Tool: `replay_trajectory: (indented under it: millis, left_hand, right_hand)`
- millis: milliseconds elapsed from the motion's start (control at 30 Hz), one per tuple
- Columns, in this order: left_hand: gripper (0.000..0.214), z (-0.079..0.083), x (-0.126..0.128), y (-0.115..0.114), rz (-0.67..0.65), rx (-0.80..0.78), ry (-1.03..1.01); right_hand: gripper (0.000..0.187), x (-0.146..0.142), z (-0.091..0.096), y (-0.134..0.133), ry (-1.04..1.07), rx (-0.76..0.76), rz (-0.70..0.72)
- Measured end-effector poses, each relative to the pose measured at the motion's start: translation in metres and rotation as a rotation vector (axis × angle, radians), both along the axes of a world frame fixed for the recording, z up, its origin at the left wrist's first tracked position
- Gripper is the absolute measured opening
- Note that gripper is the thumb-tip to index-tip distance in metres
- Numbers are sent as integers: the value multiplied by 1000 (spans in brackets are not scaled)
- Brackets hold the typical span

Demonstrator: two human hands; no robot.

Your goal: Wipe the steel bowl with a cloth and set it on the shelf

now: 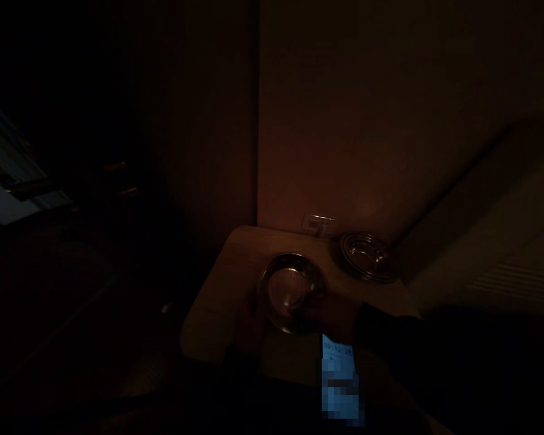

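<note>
The light is very dim. A round, shiny steel plate (pixel 286 287) with a raised rim is over the small table, between my two hands. My left hand (pixel 249 323) is at its lower left rim, closed on the edge as far as the dark lets me see. From the right, my right hand (pixel 333 311) reaches over the rim, its bent fingers inside the plate. Whether anything lies under those fingers is hidden. Just below my right hand is a phone (pixel 338 350) with a lit screen showing timer digits, its lower part blurred out.
A stack of steel plates (pixel 367 257), the top one divided, stands at the back right of the pale table (pixel 222 290). Behind it, a wall socket (pixel 318 224) holds a plug. A large slanted pale surface (pixel 494 254) borders the table's right side.
</note>
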State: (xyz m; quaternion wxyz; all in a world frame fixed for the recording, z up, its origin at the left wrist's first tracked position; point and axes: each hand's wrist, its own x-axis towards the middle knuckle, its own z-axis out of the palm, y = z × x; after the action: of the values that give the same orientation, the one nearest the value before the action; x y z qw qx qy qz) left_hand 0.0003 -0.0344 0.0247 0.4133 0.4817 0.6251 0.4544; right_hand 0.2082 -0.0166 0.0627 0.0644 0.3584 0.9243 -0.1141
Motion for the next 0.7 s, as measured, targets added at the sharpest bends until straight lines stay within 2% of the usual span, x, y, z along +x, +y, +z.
replay_trajectory:
  millis: [67, 133, 200, 300, 367, 433, 500, 600, 633, 700]
  left_hand:
    - [37, 1, 1, -2, -23, 6, 20]
    - [37, 2, 2, -2, -54, 18, 40]
    - [37, 2, 3, -1, -90, 33, 51]
    - [37, 1, -2, 2, -78, 2, 50]
    - [37, 0, -8, 4, -42, -20, 37]
    - [37, -1, -13, 5, -22, -24, 31]
    - [36, -2, -16, 5, -20, -20, 35]
    - [37, -3, -13, 3, -7, -15, 50]
    - [38, -4, -12, 3, -11, -15, 50]
    - [39, -6, -10, 3, -13, -11, 39]
  right_hand:
    - [34, 20, 2, 18, -83, 116, 3]
    - [28, 25, 4, 44, -103, 223, 22]
    - [27, 10, 5, 67, -87, 293, 57]
    - [27, -36, 2, 86, -26, 334, 103]
    - [27, -62, -3, 88, 54, 323, 179]
    - [27, -73, -10, 85, 62, 274, 210]
    - [27, -67, -14, 79, -20, 220, 116]
    - [33, -47, -18, 66, -154, 153, -154]
    - [39, -42, -19, 60, -170, 114, -205]
    - [47, -43, -23, 45, -130, 15, -189]
